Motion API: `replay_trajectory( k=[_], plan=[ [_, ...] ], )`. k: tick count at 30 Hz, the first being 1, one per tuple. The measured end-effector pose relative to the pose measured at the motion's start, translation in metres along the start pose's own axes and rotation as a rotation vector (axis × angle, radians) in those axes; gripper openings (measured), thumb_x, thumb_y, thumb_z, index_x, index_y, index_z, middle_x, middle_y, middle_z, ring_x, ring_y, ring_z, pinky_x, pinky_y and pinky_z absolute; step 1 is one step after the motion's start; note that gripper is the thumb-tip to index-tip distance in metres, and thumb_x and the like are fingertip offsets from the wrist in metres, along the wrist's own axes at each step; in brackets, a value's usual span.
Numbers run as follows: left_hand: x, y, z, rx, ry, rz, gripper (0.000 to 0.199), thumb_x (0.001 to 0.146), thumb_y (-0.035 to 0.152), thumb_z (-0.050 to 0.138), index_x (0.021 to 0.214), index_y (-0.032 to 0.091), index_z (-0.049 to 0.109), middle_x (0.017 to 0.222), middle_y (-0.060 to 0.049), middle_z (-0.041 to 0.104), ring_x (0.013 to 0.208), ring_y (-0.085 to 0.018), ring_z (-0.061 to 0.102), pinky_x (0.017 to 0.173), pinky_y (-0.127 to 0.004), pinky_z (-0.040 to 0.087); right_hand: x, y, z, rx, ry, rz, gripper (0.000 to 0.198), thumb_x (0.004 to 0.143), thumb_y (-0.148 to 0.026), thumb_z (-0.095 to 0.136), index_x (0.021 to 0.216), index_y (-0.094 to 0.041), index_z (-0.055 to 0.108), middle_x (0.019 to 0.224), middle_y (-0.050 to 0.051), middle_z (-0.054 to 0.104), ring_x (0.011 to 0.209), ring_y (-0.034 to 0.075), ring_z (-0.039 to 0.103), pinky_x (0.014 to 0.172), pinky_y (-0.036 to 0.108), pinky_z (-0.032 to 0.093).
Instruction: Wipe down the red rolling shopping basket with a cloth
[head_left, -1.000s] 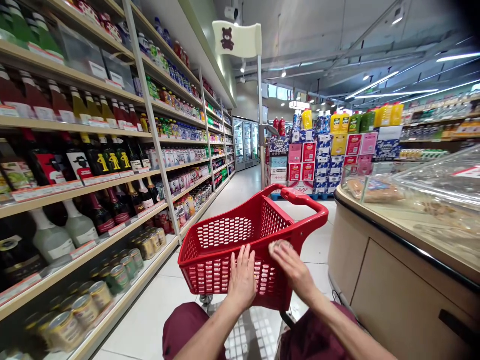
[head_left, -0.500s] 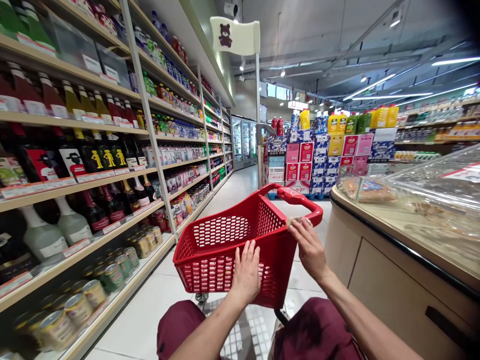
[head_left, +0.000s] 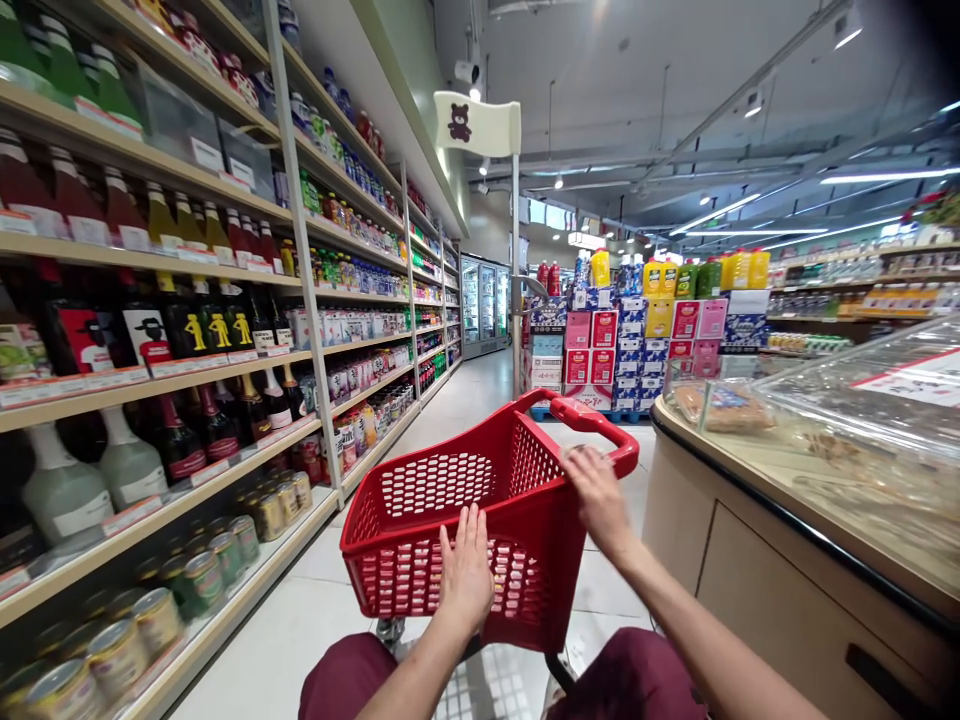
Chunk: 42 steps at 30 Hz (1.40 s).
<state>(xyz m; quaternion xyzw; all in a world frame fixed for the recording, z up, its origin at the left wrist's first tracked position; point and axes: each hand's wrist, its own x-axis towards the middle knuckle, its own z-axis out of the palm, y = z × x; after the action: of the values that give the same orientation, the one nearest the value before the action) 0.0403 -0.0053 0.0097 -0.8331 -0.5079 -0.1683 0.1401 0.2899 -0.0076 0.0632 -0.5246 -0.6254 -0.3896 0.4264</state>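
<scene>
While two maroon-clad knees (head_left: 349,680) framed the bottom of the view, both bare forearms reached ahead over them, and what a close-up this was! First the left hand (head_left: 466,572): open, palm down, fingers straight and close together, laid flat against the perforated near side of a red shopping cart (head_left: 559,575). And over to the right hand (head_left: 600,505), up at the cart's rim just beside the handle (head_left: 600,428), fingers slightly bent over a small pale thing (head_left: 589,452); too much blur there to tell whether they gripped it or only pressed on it. The cart itself sat directly in front of the knees on the pale floor (head_left: 465,385), its handle end off to the right.

Out on the right, the curved worktop (head_left: 757,475) carried packaged food (head_left: 724,408) behind clear panels. Across on the left, the long shelving (head_left: 82,405) came in loaded: cans (head_left: 157,620) down on the lowest board, bottles (head_left: 120,450) above them. Beyond the cart rose a pole (head_left: 516,240) with a cream bear sign (head_left: 478,122) on top. Farther back, stacked cartons (head_left: 630,350) with yellow jugs (head_left: 660,277) standing on them, and right at the aisle's end, glass-fronted coolers (head_left: 484,300)!
</scene>
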Motion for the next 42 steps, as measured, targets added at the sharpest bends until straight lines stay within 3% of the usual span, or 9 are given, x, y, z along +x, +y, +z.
replay_trajectory(
  k=[5,11,18,24,26,31,33,38,42],
  plan=[
    [0.000,-0.004,0.000,0.040,-0.017,-0.002,0.072,0.065,0.007,0.032,0.135,0.012,0.019,0.143,-0.006,0.016,0.131,-0.021,0.011,0.104,-0.051,0.013,-0.014,-0.027,0.009,0.028,-0.208,-0.293,0.049,0.079,-0.004,0.031,0.122,-0.023,0.047,0.125,0.002,0.049,0.124,0.019,0.030,0.101,0.041,0.030],
    [-0.001,0.000,-0.001,0.023,-0.014,-0.029,0.073,0.063,0.008,0.034,0.135,0.012,0.019,0.142,-0.006,0.016,0.131,-0.023,0.011,0.103,-0.052,0.014,-0.002,0.040,-0.009,-0.152,0.015,0.046,0.049,0.077,-0.004,0.032,0.121,-0.019,0.048,0.129,0.008,0.044,0.124,0.026,0.029,0.097,0.050,0.031],
    [-0.003,-0.002,-0.001,0.004,-0.006,-0.019,0.076,0.062,0.008,0.036,0.135,0.014,0.017,0.142,-0.005,0.016,0.131,-0.023,0.012,0.103,-0.052,0.014,-0.013,-0.045,0.018,0.023,-0.181,-0.279,0.044,0.078,-0.005,0.034,0.110,-0.023,0.057,0.122,0.001,0.052,0.122,0.020,0.033,0.100,0.040,0.029],
    [-0.003,-0.001,0.002,-0.026,-0.021,-0.036,0.077,0.062,0.010,0.036,0.136,0.014,0.016,0.143,-0.004,0.015,0.131,-0.024,0.010,0.103,-0.053,0.014,0.002,0.014,0.003,-0.124,-0.045,0.000,0.044,0.076,-0.005,0.036,0.114,-0.017,0.054,0.124,0.009,0.049,0.123,0.027,0.030,0.097,0.049,0.030],
    [-0.003,0.000,0.001,-0.027,-0.023,-0.043,0.077,0.062,0.011,0.036,0.136,0.014,0.016,0.143,-0.004,0.014,0.131,-0.024,0.009,0.103,-0.054,0.013,-0.002,0.002,0.008,-0.116,-0.048,-0.031,0.042,0.076,-0.006,0.036,0.112,-0.017,0.055,0.123,0.009,0.050,0.122,0.027,0.031,0.097,0.049,0.031],
    [-0.007,-0.004,0.002,-0.016,-0.019,-0.033,0.075,0.063,0.011,0.036,0.136,0.013,0.017,0.143,-0.006,0.014,0.131,-0.023,0.008,0.104,-0.053,0.011,-0.021,-0.081,0.028,0.027,-0.194,-0.315,0.044,0.077,-0.005,0.036,0.113,-0.023,0.055,0.123,0.002,0.051,0.122,0.021,0.032,0.098,0.039,0.032],
    [-0.011,-0.007,0.003,-0.021,-0.008,-0.040,0.075,0.063,0.010,0.035,0.136,0.012,0.015,0.143,-0.006,0.014,0.132,-0.022,0.008,0.104,-0.051,0.011,-0.021,-0.080,0.023,0.025,-0.218,-0.293,0.047,0.076,-0.003,0.037,0.115,-0.023,0.053,0.125,0.002,0.049,0.124,0.022,0.030,0.100,0.041,0.030],
    [-0.015,-0.008,0.003,-0.058,-0.026,-0.040,0.075,0.064,0.013,0.036,0.136,0.011,0.014,0.143,-0.006,0.010,0.132,-0.022,0.005,0.104,-0.052,0.011,-0.012,-0.031,0.008,-0.089,-0.145,-0.066,0.045,0.076,-0.003,0.037,0.115,-0.017,0.053,0.129,0.010,0.043,0.126,0.029,0.024,0.099,0.051,0.027],
    [-0.016,-0.010,0.004,-0.055,-0.009,-0.029,0.074,0.065,0.012,0.036,0.136,0.012,0.016,0.143,-0.006,0.012,0.132,-0.022,0.007,0.104,-0.052,0.010,-0.020,-0.069,0.027,-0.019,-0.151,-0.153,0.048,0.076,-0.002,0.034,0.117,-0.019,0.052,0.128,0.006,0.046,0.128,0.026,0.021,0.100,0.047,0.028]
  ],
)
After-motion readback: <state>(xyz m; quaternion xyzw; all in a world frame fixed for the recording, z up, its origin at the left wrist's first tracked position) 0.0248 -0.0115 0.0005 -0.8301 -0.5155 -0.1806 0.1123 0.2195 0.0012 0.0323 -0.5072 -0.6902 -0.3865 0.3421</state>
